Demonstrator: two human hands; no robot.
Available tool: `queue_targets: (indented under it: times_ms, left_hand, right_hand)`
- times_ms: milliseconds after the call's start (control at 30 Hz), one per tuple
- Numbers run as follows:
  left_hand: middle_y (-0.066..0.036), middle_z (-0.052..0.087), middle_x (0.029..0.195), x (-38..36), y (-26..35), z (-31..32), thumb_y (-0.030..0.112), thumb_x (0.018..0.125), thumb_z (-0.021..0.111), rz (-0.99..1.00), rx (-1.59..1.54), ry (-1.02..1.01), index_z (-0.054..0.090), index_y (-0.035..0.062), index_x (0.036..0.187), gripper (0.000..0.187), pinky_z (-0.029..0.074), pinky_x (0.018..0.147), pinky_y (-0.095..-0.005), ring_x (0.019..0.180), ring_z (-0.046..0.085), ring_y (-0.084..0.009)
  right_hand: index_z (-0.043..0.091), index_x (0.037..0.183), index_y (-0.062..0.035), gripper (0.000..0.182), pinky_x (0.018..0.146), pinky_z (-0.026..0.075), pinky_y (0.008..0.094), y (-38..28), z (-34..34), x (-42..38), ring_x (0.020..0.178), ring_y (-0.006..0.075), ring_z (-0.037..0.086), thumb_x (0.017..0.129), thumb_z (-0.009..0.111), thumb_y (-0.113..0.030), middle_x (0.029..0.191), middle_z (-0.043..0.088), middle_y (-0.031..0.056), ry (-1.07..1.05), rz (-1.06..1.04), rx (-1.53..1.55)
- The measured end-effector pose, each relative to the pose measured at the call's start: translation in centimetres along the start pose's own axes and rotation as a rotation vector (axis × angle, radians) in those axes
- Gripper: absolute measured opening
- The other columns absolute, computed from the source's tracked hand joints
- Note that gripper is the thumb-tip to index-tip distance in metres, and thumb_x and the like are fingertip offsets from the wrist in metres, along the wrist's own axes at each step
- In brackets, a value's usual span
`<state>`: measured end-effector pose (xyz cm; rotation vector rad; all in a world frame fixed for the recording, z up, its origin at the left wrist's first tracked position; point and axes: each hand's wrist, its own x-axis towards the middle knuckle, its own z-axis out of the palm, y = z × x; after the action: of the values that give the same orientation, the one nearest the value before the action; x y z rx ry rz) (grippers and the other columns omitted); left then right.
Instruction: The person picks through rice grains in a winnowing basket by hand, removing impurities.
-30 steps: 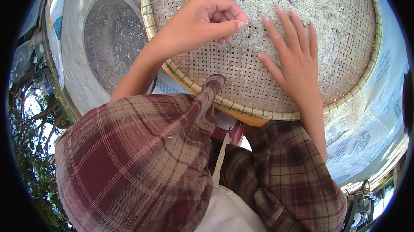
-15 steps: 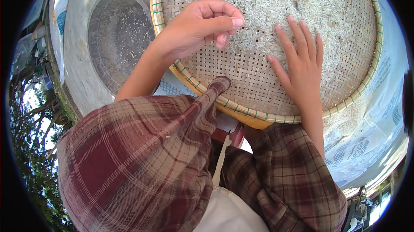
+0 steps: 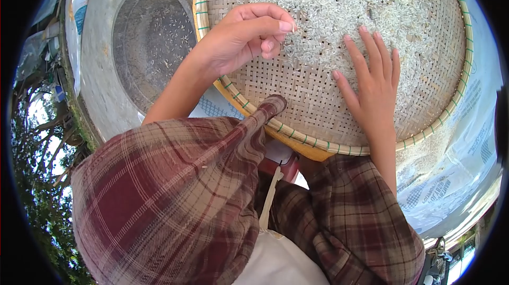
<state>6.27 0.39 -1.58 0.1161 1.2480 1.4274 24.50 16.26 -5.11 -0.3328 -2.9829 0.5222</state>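
A round woven bamboo tray (image 3: pixel 310 99) carries a spread layer of white rice grains (image 3: pixel 328 14). Over the tray's left part, my left hand (image 3: pixel 244 36) pinches a small pale grain (image 3: pixel 294 28) between thumb and index finger; the other fingers are curled. Resting at the near edge of the rice, my right hand (image 3: pixel 374 83) has its fingers spread, palm down, and holds nothing.
To the left stands a grey basin (image 3: pixel 124 46) with scattered grains inside. Printed white-blue sacking (image 3: pixel 440 179) lies beneath the tray on the right. A plaid sleeve (image 3: pixel 169 179) hangs over the tray's near rim.
My left hand has drawn slightly left relative to the tray, and the grain at its fingertips now shows. My right hand stays spread at the rice, nearly unmoved. The view has shifted a little.
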Motion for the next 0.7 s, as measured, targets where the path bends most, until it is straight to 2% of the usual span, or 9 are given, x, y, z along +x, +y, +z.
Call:
queue_targets:
  times_ms: [233,333,433,467,533,567,633,667,700]
  left_hand:
    - [0.004,0.043,0.057,-1.5,0.7,-0.2,0.006,0.083,0.053,0.074,0.002,0.067,0.057,0.0006,0.086,0.008,0.031,0.044,-0.0186,0.046,0.036,-0.0026]
    - [0.003,0.047,0.058,-3.3,1.7,-1.3,0.009,0.083,0.058,0.174,0.007,0.074,0.06,0.0014,0.088,0.009,0.034,0.048,-0.0202,0.052,0.043,-0.0051]
    - [0.003,0.046,0.057,-5.4,2.5,-3.1,0.01,0.082,0.058,0.277,0.233,0.303,0.059,0.0018,0.084,0.008,0.033,0.047,-0.0196,0.049,0.042,-0.0049]
    - [0.003,0.046,0.057,-6.2,3.0,-4.3,0.01,0.082,0.058,0.28,0.233,0.304,0.059,0.0018,0.084,0.008,0.033,0.047,-0.0196,0.049,0.042,-0.0049]
    - [0.003,0.048,0.058,-7.7,3.8,-7.0,0.01,0.081,0.058,0.157,0.762,0.629,0.06,0.0015,0.082,0.009,0.035,0.048,-0.0182,0.052,0.045,-0.0039]
    - [0.003,0.048,0.058,-8.5,4.1,-8.2,0.01,0.081,0.058,0.156,0.76,0.627,0.06,0.0015,0.082,0.009,0.035,0.048,-0.0182,0.052,0.045,-0.0039]
    - [-0.001,0.052,0.057,-9.5,4.5,-10.5,0.01,0.077,0.059,-0.109,1.156,0.697,0.06,0.0002,0.084,0.012,0.041,0.05,-0.0211,0.053,0.05,-0.0094]
    - [-0.001,0.052,0.057,-9.6,4.2,-11.4,0.01,0.077,0.059,-0.107,1.158,0.697,0.06,0.0002,0.084,0.012,0.041,0.05,-0.0211,0.053,0.05,-0.0094]
    - [-0.005,0.055,0.062,-9.8,3.7,-12.3,0.01,0.076,0.06,-0.133,1.381,0.66,0.06,0.0,0.086,0.014,0.043,0.053,-0.0234,0.056,0.053,-0.0137]
  right_hand:
    - [0.049,0.125,-0.0171,0.049,0.106,0.017,0.0459,0.0,0.0,-0.1,0.127,0.0241,0.032,0.08,0.058,-0.034,0.135,0.039,0.0044,0.008,0.001,0.002]
    - [0.048,0.125,-0.0169,0.049,0.106,0.017,0.0458,-0.1,0.0,0.0,0.127,0.0243,0.032,0.08,0.058,-0.034,0.135,0.039,0.0045,0.004,0.001,-0.006]
    - [0.048,0.126,-0.0166,0.049,0.106,0.017,0.0459,-0.1,0.0,0.1,0.127,0.0246,0.031,0.081,0.058,-0.034,0.135,0.039,0.0048,0.005,-0.003,-0.007]
    - [0.048,0.126,-0.0166,0.049,0.106,0.017,0.0459,-0.1,0.0,0.1,0.127,0.0246,0.031,0.081,0.058,-0.034,0.135,0.039,0.0048,0.007,-0.005,-0.007]
    - [0.048,0.126,-0.0164,0.049,0.106,0.017,0.0457,0.0,0.0,0.0,0.127,0.0247,0.031,0.081,0.058,-0.034,0.135,0.039,0.0052,0.004,-0.001,-0.01]
    - [0.048,0.126,-0.0164,0.049,0.106,0.017,0.0457,0.1,0.0,0.0,0.127,0.0247,0.031,0.081,0.058,-0.034,0.135,0.039,0.0052,0.002,0.0,-0.011]
    - [0.048,0.125,-0.0162,0.049,0.105,0.017,0.0451,0.2,0.1,0.0,0.127,0.0246,0.031,0.081,0.058,-0.034,0.135,0.039,0.0054,0.005,-0.013,-0.018]
    - [0.048,0.125,-0.0162,0.049,0.105,0.017,0.0451,0.2,0.1,0.0,0.127,0.0246,0.031,0.081,0.058,-0.034,0.135,0.039,0.0054,0.007,-0.012,-0.018]
    - [0.049,0.125,-0.0161,0.049,0.105,0.017,0.045,0.2,0.1,0.0,0.127,0.0246,0.031,0.081,0.058,-0.034,0.135,0.039,0.0055,0.009,-0.013,-0.02]
